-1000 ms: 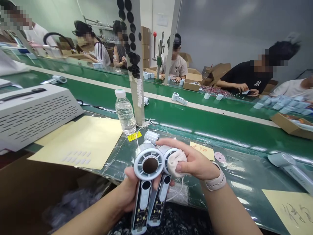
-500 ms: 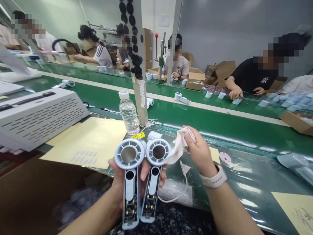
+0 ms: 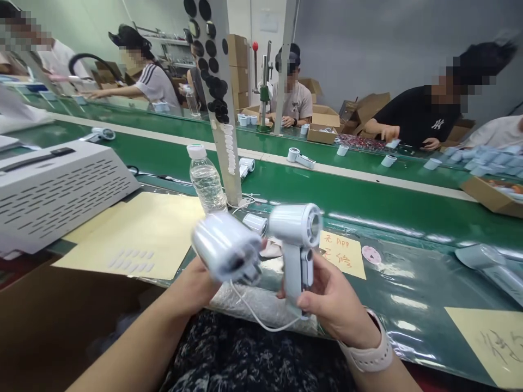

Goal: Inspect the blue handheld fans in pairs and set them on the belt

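Observation:
My right hand (image 3: 333, 296) is wrapped round the handle of a light-blue handheld fan (image 3: 292, 226), held upright with its round head turned to the right. In my left hand (image 3: 194, 288) is a second light-blue handheld fan (image 3: 223, 239), tilted and smeared by motion, its round end facing down toward me; its handle is mostly hidden. Between the two fans a pale pink cloth (image 3: 273, 249) lies on the table, partly covered. Behind them another fan head (image 3: 255, 223) rests on its side. A white cable (image 3: 261, 321) loops beneath my hands over clear plastic wrap (image 3: 241, 302).
A water bottle (image 3: 205, 179) stands by a metal post (image 3: 229, 163). Yellow paper (image 3: 163, 218) with white pads lies left, near a grey slotted machine (image 3: 77, 190). A green conveyor (image 3: 347, 190) carries fans. A handwritten note (image 3: 343, 256) is at right. Several co-workers sit across.
My right hand has put the cloth down and taken one of the two fans from my left hand. Both fans have been turned, and the two hands are now apart. The view shifted slightly.

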Demonstrator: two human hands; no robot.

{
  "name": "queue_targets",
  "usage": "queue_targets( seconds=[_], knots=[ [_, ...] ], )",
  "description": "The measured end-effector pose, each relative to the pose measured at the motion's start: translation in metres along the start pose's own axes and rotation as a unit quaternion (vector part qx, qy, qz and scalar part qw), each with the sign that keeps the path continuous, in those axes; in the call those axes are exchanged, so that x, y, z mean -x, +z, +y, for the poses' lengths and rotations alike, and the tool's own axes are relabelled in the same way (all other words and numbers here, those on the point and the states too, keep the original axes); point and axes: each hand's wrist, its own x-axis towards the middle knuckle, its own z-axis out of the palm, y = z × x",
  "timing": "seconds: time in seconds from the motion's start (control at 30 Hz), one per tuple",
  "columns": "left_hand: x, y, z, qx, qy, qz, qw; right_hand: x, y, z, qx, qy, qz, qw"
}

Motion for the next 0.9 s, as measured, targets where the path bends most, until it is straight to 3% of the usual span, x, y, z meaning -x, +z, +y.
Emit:
queue_targets(
  seconds=[0.1, 0.17, 0.3, 0.63, 0.9],
  knots=[
    [-0.004, 0.005, -0.012, 0.083, -0.012, -0.009, 0.996, 0.005, -0.006, -0.002, 0.003, -0.024, 0.085, 0.996],
    [-0.002, 0.013, -0.019, 0.126, -0.02, -0.033, 0.991, 0.007, -0.005, 0.0, -0.015, -0.029, 0.1, 0.994],
    [0.002, 0.025, -0.027, 0.146, -0.021, -0.067, 0.987, 0.011, 0.0, 0.005, -0.015, -0.042, 0.097, 0.994],
    [0.002, 0.032, -0.024, 0.085, -0.065, -0.126, 0.986, 0.016, 0.003, 0.015, -0.04, -0.035, 0.069, 0.996],
    [0.005, 0.031, -0.024, 0.139, -0.084, -0.125, 0.979, 0.012, 0.01, 0.009, -0.07, -0.021, 0.089, 0.993]
  ],
)
